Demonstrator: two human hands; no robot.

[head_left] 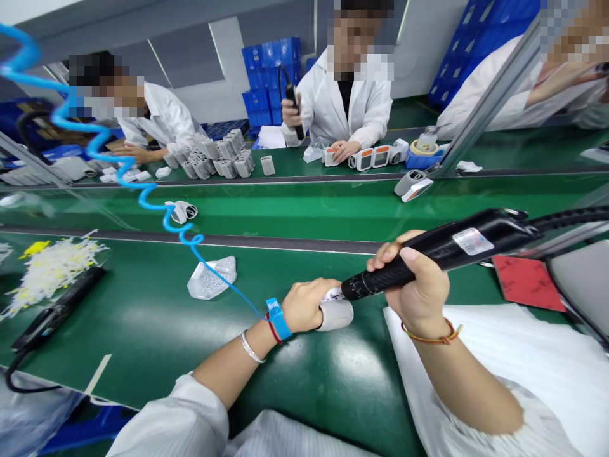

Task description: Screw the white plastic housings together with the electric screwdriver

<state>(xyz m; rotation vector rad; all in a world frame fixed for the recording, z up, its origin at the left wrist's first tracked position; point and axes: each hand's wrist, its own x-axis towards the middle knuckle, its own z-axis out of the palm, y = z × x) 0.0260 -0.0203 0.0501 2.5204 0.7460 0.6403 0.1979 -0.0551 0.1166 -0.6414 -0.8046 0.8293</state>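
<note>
My left hand [307,306], with a blue coiled strap at its wrist, is closed round a small white-grey housing [337,315] on the green table [266,387]. My right hand [421,285] grips a black electric screwdriver [442,247], which lies almost level, its cable running off to the right. The tip of the screwdriver meets the upper side of the housing beside my left fingers; the exact contact point is too small to make out. A clear plastic bag [212,277] with small silvery parts lies to the left of my left hand.
A second black screwdriver [59,308] and a pile of white and yellow pieces [57,270] lie at the left. White sheet [504,368] and red pad [529,282] are at the right. Beyond the green conveyor [285,212], people in white coats sit near grey housings [223,155].
</note>
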